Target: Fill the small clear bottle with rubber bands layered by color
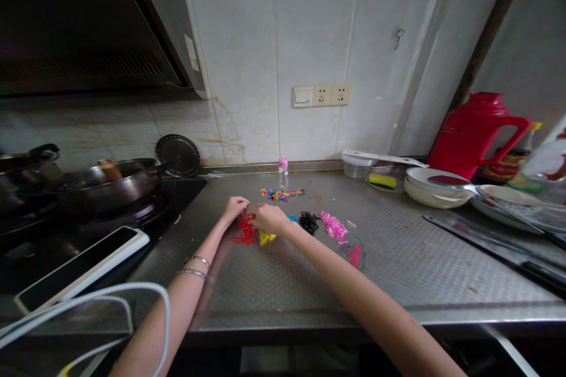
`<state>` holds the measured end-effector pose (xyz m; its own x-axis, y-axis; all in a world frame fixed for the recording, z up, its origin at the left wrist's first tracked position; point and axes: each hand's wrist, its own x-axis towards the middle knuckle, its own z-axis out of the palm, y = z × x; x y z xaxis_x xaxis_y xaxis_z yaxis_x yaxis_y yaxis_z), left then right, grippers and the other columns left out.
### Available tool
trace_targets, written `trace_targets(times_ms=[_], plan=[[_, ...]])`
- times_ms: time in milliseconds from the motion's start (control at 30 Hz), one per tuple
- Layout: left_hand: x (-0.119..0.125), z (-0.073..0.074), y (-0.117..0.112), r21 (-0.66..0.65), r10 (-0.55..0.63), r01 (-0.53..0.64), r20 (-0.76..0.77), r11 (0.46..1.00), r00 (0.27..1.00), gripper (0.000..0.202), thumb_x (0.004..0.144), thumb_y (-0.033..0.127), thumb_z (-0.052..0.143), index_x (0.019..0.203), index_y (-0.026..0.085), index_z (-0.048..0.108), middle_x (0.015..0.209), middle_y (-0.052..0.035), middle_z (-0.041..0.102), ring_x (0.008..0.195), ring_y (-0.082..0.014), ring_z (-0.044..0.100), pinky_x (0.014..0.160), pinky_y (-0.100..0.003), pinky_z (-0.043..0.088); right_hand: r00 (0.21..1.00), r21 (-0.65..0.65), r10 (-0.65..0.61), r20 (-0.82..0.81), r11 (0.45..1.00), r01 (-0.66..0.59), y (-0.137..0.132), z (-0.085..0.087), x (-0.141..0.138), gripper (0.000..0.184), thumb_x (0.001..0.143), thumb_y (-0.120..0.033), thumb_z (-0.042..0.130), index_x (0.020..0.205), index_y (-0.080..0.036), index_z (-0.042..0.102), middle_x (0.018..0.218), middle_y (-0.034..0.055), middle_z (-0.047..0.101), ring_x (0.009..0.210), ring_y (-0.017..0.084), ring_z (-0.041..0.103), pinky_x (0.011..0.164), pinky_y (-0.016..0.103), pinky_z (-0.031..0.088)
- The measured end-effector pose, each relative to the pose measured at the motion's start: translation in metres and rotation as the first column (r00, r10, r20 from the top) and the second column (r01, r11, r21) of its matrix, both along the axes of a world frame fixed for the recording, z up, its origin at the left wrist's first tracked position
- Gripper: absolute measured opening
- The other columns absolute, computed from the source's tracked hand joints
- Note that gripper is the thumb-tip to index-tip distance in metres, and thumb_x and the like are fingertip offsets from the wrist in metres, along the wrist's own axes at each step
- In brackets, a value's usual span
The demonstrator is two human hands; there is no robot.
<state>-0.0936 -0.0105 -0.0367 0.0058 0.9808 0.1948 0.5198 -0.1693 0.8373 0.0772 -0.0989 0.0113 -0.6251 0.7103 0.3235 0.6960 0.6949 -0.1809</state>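
My left hand [234,209] and my right hand [268,218] sit close together over a heap of small red rubber bands [244,231] on a steel counter [389,265]. Their fingertips are bunched, and I cannot tell whether they pinch anything. A yellow heap [266,239] lies just below my right hand. Farther right are a black heap [308,222], a pink heap [333,225] and a smaller red heap [354,256]. Mixed-colour bands [282,194] lie beyond my hands, near a small plastic bottle with a pink cap [283,174].
A gas hob with a dark frying pan [108,185] lies left, with a white power strip [82,268] and its cable in front. At the right stand a red thermos jug [477,135], stacked plates [431,188] and a yellow sponge [382,181]. Wall sockets [331,95] sit behind.
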Motion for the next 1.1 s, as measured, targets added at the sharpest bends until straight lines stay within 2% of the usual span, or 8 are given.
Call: trace_targets(times_ms=[267,533,633,733,833,900,1000,1100], plan=[[0.001,0.001,0.000,0.026,0.055,-0.054,-0.063,0.998,0.996,0.020,0.064,0.015,0.048,0.071,0.012,0.066,0.055,-0.0023,0.061,0.048,-0.0098,0.052,0.048,-0.018,0.037,0.983,-0.080,-0.117,-0.142,0.991,0.107,0.015,0.003,0.049,0.021,0.079,-0.029,0.049,0.092,-0.021,0.064,0.089,0.0022,0.064,0.080,0.012,0.057,0.068,0.019,0.040],[0.001,0.000,-0.001,0.038,0.056,-0.053,-0.088,0.998,0.995,0.021,0.066,0.016,0.048,0.073,0.011,0.067,0.059,-0.0036,0.063,0.052,-0.0109,0.054,0.050,-0.019,0.039,0.974,-0.059,-0.083,-0.212,0.996,0.072,0.019,0.001,0.047,0.018,0.075,-0.024,0.051,0.085,-0.020,0.066,0.084,0.0019,0.065,0.072,0.011,0.056,0.066,0.019,0.039],[0.000,-0.001,-0.001,0.047,0.050,-0.046,-0.080,0.998,0.996,0.021,0.066,0.017,0.048,0.074,0.011,0.067,0.061,-0.0043,0.063,0.054,-0.0114,0.056,0.052,-0.019,0.040,0.960,-0.061,-0.130,-0.249,0.991,0.119,0.025,-0.003,0.061,0.019,0.075,-0.028,0.050,0.084,-0.020,0.066,0.083,0.0019,0.065,0.071,0.011,0.056,0.064,0.018,0.039],[0.000,-0.002,-0.001,0.055,0.066,-0.062,-0.075,0.997,0.995,0.022,0.066,0.017,0.048,0.075,0.011,0.067,0.062,-0.0049,0.065,0.055,-0.0121,0.056,0.053,-0.020,0.041,0.891,-0.129,-0.349,-0.291,0.937,0.325,0.032,-0.012,0.095,0.024,0.077,-0.034,0.047,0.082,-0.019,0.066,0.076,0.0027,0.065,0.068,0.012,0.056,0.062,0.019,0.038],[-0.001,-0.002,-0.001,0.084,0.094,-0.088,-0.081,0.993,0.992,0.022,0.065,0.016,0.048,0.074,0.012,0.068,0.066,-0.0055,0.066,0.060,-0.0135,0.058,0.057,-0.021,0.042,0.775,-0.169,-0.551,-0.309,0.834,0.526,0.038,-0.022,0.141,0.028,0.077,-0.036,0.046,0.077,-0.018,0.067,0.072,0.0042,0.065,0.067,0.014,0.056,0.060,0.020,0.037],[-0.001,-0.001,0.000,0.096,0.103,-0.095,-0.082,0.991,0.991,0.021,0.066,0.016,0.049,0.074,0.013,0.068,0.069,-0.0060,0.067,0.065,-0.0143,0.060,0.061,-0.021,0.043,0.715,-0.178,-0.627,-0.309,0.777,0.604,0.039,-0.030,0.171,0.028,0.076,-0.036,0.047,0.076,-0.017,0.067,0.072,0.0051,0.065,0.066,0.014,0.056,0.059,0.020,0.037],[-0.001,0.000,0.000,0.094,0.102,-0.094,-0.086,0.991,0.991,0.020,0.066,0.015,0.049,0.074,0.013,0.067,0.072,-0.0068,0.067,0.070,-0.0154,0.060,0.063,-0.022,0.044,0.659,-0.171,-0.677,-0.326,0.728,0.664,0.039,-0.042,0.205,0.030,0.075,-0.037,0.046,0.077,-0.016,0.067,0.071,0.0064,0.065,0.064,0.014,0.056,0.058,0.021,0.036],[0.001,0.001,-0.001,0.088,0.109,-0.101,-0.090,0.991,0.990,0.018,0.066,0.015,0.050,0.072,0.014,0.067,0.074,-0.0068,0.068,0.072,-0.0161,0.061,0.064,-0.022,0.044,0.653,-0.173,-0.651,-0.386,0.747,0.642,0.039,-0.051,0.221,0.030,0.075,-0.033,0.044,0.076,-0.014,0.067,0.069,0.0064,0.065,0.064,0.015,0.056,0.059,0.021,0.037]])
